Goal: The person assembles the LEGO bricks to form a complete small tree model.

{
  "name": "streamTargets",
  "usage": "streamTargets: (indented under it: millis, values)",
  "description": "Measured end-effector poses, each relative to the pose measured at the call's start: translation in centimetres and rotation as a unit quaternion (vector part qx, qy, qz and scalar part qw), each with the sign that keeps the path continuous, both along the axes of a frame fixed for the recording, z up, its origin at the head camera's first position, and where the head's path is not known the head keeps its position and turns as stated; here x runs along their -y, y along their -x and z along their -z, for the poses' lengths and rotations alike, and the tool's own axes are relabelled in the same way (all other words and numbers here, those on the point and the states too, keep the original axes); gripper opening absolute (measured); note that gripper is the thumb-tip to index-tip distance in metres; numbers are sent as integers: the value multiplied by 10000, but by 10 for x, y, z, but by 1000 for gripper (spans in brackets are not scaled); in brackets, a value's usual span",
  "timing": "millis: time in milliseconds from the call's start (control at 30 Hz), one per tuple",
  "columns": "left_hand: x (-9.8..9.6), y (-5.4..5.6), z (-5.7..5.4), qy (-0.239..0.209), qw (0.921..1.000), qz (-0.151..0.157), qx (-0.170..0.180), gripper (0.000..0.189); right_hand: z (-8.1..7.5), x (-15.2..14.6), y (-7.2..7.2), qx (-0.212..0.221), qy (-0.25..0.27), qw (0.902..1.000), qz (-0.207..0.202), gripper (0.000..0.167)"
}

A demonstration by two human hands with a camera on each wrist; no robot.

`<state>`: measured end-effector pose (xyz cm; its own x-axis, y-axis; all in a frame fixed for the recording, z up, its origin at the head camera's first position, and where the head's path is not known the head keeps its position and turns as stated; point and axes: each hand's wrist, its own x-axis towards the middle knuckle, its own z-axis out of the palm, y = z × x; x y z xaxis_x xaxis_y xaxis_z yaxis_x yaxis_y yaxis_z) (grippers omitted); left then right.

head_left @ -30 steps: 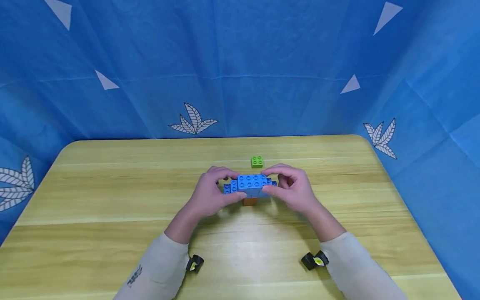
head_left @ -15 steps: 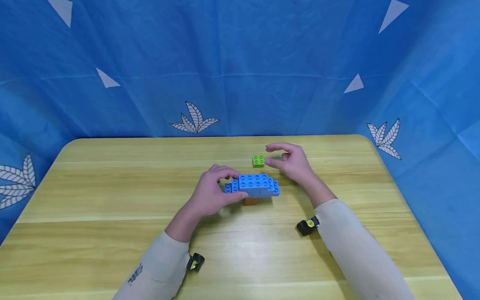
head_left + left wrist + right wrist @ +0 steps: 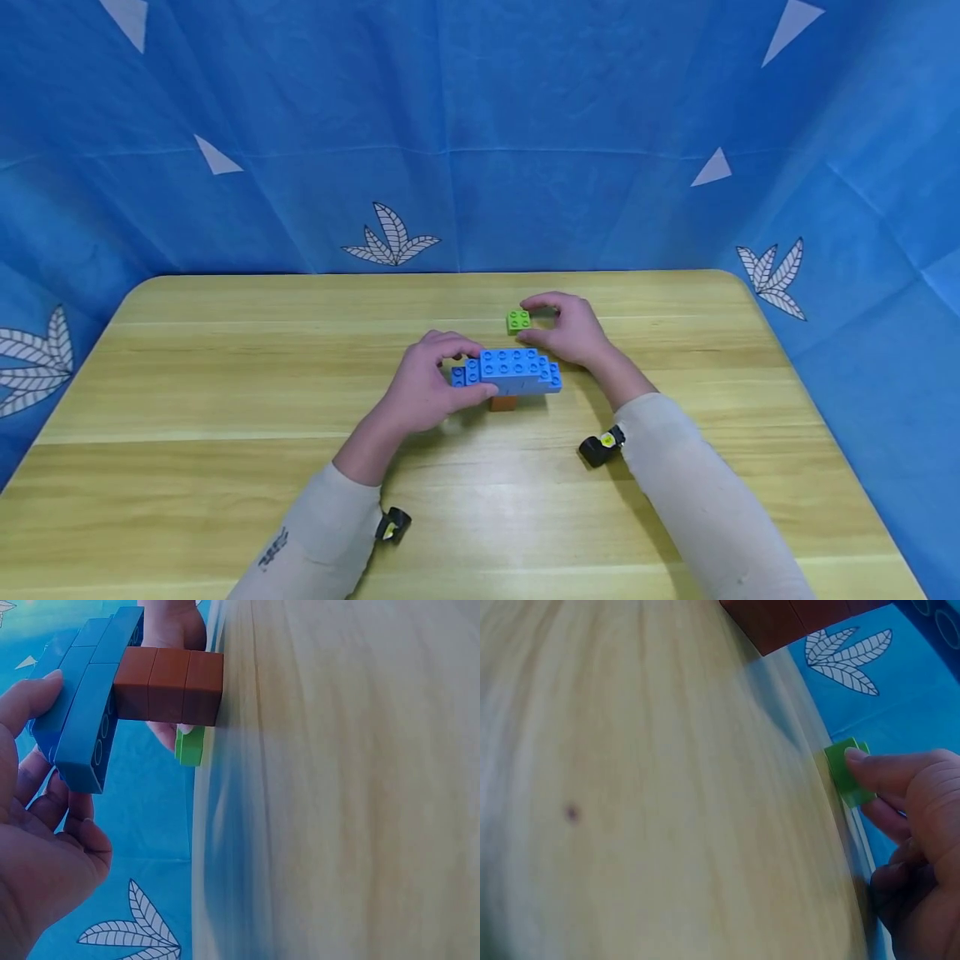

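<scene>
Blue toy building bricks (image 3: 512,367), stepped down at both ends, sit on top of a short column of brown-orange bricks (image 3: 169,686) on the table. My left hand (image 3: 422,385) grips the left part of the blue bricks, thumb on the near side and fingers behind. Beyond them, a small green brick (image 3: 517,322) with studs on top is pinched by my right hand (image 3: 568,332). In the right wrist view the thumb (image 3: 885,769) presses on its near face. The fingers on its far side are partly hidden there.
Everything is on a light wooden table (image 3: 225,375) with rounded far corners. A blue cloth (image 3: 300,167) with white leaf and triangle prints hangs behind and beside it. Both wrists wear small black cameras.
My right hand has left the right side of the blue bricks, moved up and away to the green brick, and closed thumb and fingers around it. The left hand keeps its grip.
</scene>
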<state>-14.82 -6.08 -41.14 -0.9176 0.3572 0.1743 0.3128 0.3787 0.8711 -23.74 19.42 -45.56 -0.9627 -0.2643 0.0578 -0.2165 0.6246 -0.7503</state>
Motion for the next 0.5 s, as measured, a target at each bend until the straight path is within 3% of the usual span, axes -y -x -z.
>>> streamTargets:
  millis: [167,367,500]
  values:
    - [0,0,1,-61,10000,32,22,39,0,0,-1,116,90,9998,101,42]
    - [0,1,2,-79,9999,40,148,39,0,-6,-4,307,668,9967,351,37]
    - [0,0,1,-78,9998,41,173,38,-4,-9,-10,215,883,9953,344,36]
